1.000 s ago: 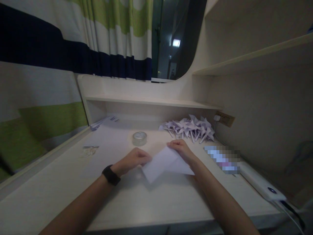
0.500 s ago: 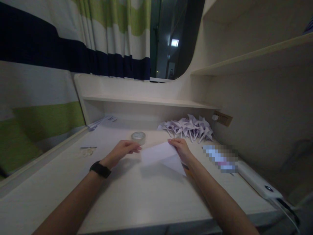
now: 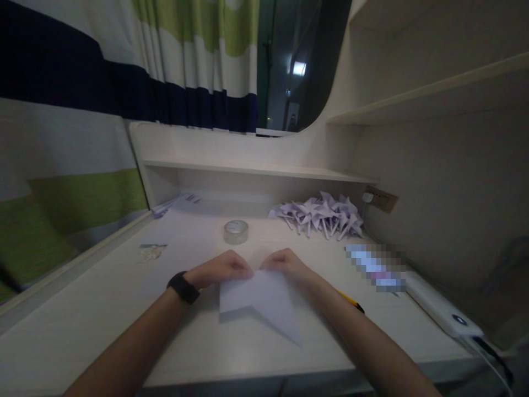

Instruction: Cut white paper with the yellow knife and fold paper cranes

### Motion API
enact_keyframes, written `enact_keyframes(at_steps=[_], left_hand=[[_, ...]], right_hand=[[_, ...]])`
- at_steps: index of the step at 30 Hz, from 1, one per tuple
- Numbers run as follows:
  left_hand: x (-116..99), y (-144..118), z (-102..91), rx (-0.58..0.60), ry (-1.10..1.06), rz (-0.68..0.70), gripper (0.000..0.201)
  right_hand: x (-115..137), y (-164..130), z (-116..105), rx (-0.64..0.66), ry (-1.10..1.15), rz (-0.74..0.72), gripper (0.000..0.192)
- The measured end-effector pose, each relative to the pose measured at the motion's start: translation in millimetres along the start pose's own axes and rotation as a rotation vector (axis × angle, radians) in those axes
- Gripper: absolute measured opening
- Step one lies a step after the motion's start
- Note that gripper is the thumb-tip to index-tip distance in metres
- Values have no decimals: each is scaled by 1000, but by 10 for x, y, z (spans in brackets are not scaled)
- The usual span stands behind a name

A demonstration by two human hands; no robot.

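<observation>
A folded sheet of white paper (image 3: pixel 256 295) hangs between my hands, low over the desk, with a notch in its lower edge and a point at the lower right. My left hand (image 3: pixel 226 268), with a black band at the wrist, pinches its top edge. Close beside it, my right hand (image 3: pixel 288 264) grips the same edge with thumb and fingers. Beyond my hands stands a roll of clear tape (image 3: pixel 236 232). Part of a yellow and black tool (image 3: pixel 351 301) shows past my right forearm, which hides the rest.
Several white paper pinwheels (image 3: pixel 320 214) are heaped at the back right. White sheets (image 3: pixel 182 220) lie at the left, near a small pale tangled bundle (image 3: pixel 149 253). A blurred-out device (image 3: pixel 374 268) and a white power strip (image 3: pixel 438 306) line the right side. A low shelf (image 3: pixel 256 167) spans the back.
My left hand has moved right and taken hold of the paper. My right hand has come down and left with it, and the paper has turned so its point faces lower right.
</observation>
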State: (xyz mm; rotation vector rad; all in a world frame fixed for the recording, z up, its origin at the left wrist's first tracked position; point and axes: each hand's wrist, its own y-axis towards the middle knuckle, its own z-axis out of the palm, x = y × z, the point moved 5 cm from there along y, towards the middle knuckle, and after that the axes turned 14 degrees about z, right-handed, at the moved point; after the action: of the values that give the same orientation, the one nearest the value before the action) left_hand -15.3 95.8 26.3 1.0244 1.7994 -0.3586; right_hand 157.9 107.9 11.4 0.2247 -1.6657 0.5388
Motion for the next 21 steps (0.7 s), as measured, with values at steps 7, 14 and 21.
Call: enact_keyframes(at_steps=[7,14,21], left_hand=[[-17,17,30,1,-40,-5,34],[31,-40,-109,-33,-52,-41,28],[43,-117,-348,-365,-63,-72,36]], right_hand=[[72,-67,13,54,-204,-9,17],[129,-179,-175,173,-221,88,18],[131,-70,-482,-131,-16,-37,35]])
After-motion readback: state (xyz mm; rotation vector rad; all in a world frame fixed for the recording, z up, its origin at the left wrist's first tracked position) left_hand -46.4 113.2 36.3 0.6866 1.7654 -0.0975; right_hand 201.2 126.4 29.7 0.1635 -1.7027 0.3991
